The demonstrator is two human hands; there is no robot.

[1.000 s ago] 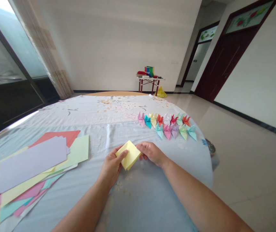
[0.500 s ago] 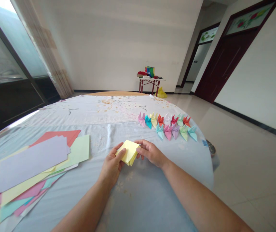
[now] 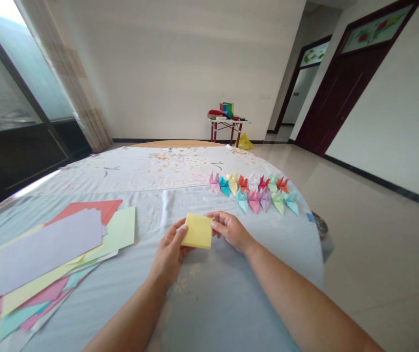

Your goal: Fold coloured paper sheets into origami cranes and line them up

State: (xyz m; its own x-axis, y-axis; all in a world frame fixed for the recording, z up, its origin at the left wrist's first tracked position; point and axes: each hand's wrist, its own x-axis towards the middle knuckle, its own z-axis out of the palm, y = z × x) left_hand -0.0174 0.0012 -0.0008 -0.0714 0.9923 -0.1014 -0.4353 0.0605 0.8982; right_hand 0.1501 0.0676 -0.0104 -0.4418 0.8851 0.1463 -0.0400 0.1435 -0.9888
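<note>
Between my two hands is a folded yellow paper square (image 3: 198, 231), held a little above the cloth-covered table (image 3: 227, 303). My left hand (image 3: 171, 247) is closed on its left edge, thumb on top and fingers beneath. At the right edge my right hand (image 3: 230, 230) pinches the square between thumb and fingers. Beyond that hand stand two rows of folded paper cranes (image 3: 254, 200) in several colours. To the left of my left hand lies a loose pile of coloured paper sheets (image 3: 48, 249), a lilac one on top.
A small side table (image 3: 227, 121) with a bright bag on it stands by the far wall. Near its legs sits a yellow plastic bag (image 3: 245, 142). The table's rounded right edge drops to a tiled floor (image 3: 370, 244). A dark red door (image 3: 345, 88) is at right.
The yellow paper square has turned and levelled in my hands; its layers, fanned at the lower corner before, now lie flush. The cranes and sheets stay in place.
</note>
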